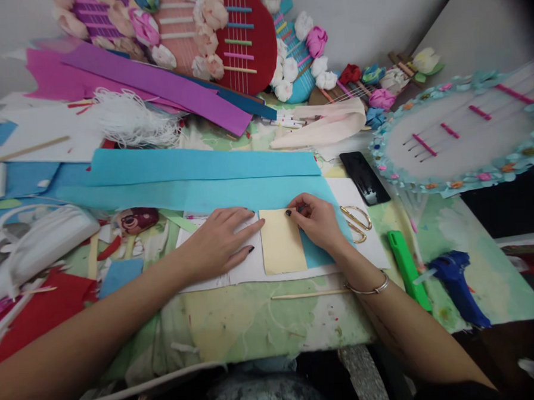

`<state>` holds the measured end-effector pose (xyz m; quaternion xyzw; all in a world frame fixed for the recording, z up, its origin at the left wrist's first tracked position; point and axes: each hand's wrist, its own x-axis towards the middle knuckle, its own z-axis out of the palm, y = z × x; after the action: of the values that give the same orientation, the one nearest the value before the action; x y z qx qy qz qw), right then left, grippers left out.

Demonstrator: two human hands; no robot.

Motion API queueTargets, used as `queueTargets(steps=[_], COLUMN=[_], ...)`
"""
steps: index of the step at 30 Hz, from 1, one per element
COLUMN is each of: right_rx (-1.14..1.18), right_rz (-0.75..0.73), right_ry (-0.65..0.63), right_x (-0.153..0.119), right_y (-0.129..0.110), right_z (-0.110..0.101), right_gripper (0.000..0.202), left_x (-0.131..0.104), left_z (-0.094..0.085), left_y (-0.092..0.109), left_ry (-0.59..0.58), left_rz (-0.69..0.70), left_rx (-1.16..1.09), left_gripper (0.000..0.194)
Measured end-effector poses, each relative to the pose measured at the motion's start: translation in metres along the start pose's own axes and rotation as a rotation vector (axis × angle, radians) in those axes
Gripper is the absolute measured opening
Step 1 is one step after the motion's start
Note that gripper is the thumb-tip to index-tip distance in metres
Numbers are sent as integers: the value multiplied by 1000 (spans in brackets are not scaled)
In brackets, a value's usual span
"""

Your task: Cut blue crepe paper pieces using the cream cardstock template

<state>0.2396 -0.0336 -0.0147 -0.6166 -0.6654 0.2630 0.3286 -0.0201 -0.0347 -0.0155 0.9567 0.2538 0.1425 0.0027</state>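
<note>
My left hand (219, 238) lies flat with fingers spread over white paper (248, 266), its index fingertip at the left edge of a pale yellow rectangle of card or paper (282, 247). With thumb and fingers bent together, my right hand (315, 218) pinches the top right of that yellow piece. Beneath it and beyond stretches a long turquoise sheet (202, 164), felt-like, with a fold or overlapped edge along it. To the right of my right hand, gold-handled scissors (357, 222) show their loops; the blades are hidden.
A thin wooden stick (310, 294) lies near the front edge. On the right are a green box cutter (407, 270), a blue glue gun (459, 285) and a black phone (364, 177). White string (132, 117), coloured sheets and flower-decorated instrument shapes (250, 45) crowd the back.
</note>
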Motion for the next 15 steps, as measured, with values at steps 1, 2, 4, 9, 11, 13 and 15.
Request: queueTargets(steps=[1, 2, 4, 9, 11, 13, 15], right_rx=[1, 1, 2, 0, 0, 0, 2], right_rz=[0, 1, 1, -3, -6, -9, -12], right_ry=[1, 2, 4, 3, 3, 5, 5], right_x=[0, 0, 0, 0, 0, 0, 0], right_y=[0, 0, -1, 0, 1, 1, 1], right_z=[0, 0, 0, 0, 1, 1, 1], right_gripper=[7, 7, 6, 6, 6, 6, 6], left_x=[0, 0, -1, 0, 1, 1, 2], left_z=[0, -1, -3, -6, -6, -6, -5], left_y=[0, 1, 2, 5, 6, 6, 6], left_ry=[13, 26, 49, 14, -29, -48, -40], left_rz=[7, 18, 61, 237, 254, 242, 238], left_rx=[-6, -16, -44, -121, -162, -180, -177], left_gripper=[42, 40, 38, 38, 41, 45, 48])
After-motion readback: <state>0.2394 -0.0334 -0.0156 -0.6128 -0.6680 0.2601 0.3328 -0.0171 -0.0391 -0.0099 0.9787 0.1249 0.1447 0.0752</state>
